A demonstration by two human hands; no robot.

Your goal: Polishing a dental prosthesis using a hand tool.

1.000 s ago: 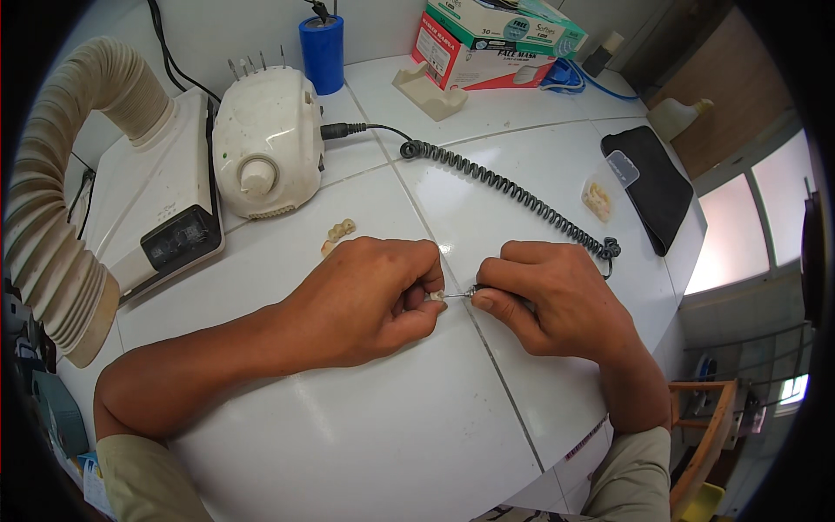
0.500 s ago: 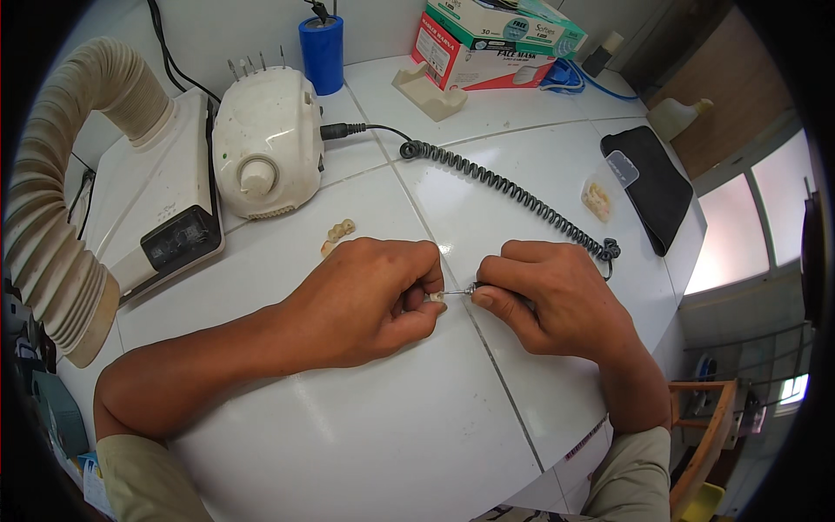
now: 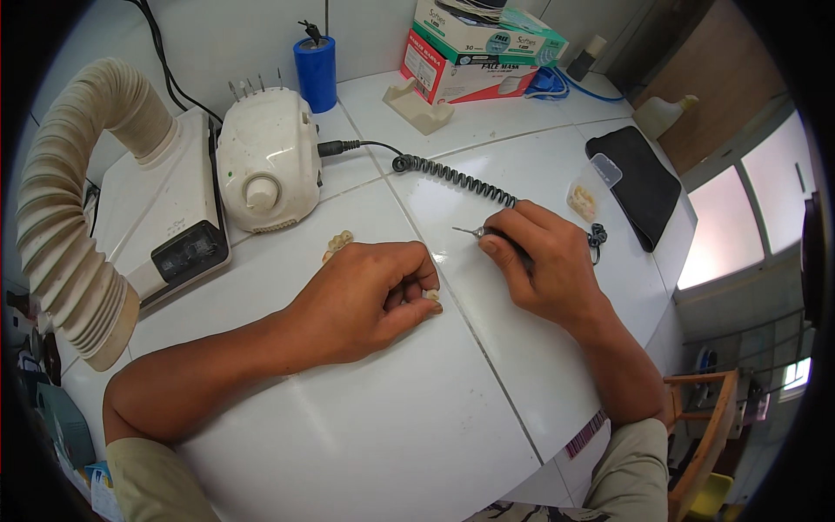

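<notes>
My left hand [image 3: 365, 300] rests low over the white tiled table, pinching a small cream tooth-like piece [image 3: 431, 296] between thumb and fingertips. Just beyond it lies another cream row of tooth shapes [image 3: 337, 243], partly behind my knuckles. My right hand [image 3: 544, 265] is raised a little to the upper right, wrapped around a slim handpiece [image 3: 481, 231] whose thin metal bit points left, away from the small piece. A coiled black cord [image 3: 452, 174] runs from a white control unit [image 3: 270, 148] toward my right hand.
A white machine [image 3: 174, 217] with a ribbed hose [image 3: 65, 191] stands left. Behind are a blue cylinder [image 3: 315, 74], stacked boxes [image 3: 470, 74] and a beige holder [image 3: 416, 109]. At right lie a small clear container [image 3: 584, 196] and black pouch [image 3: 648, 187], near the table's edge.
My right hand has lifted the handpiece up and away, so its tip no longer meets the piece in my left hand. The view has shifted slightly.
</notes>
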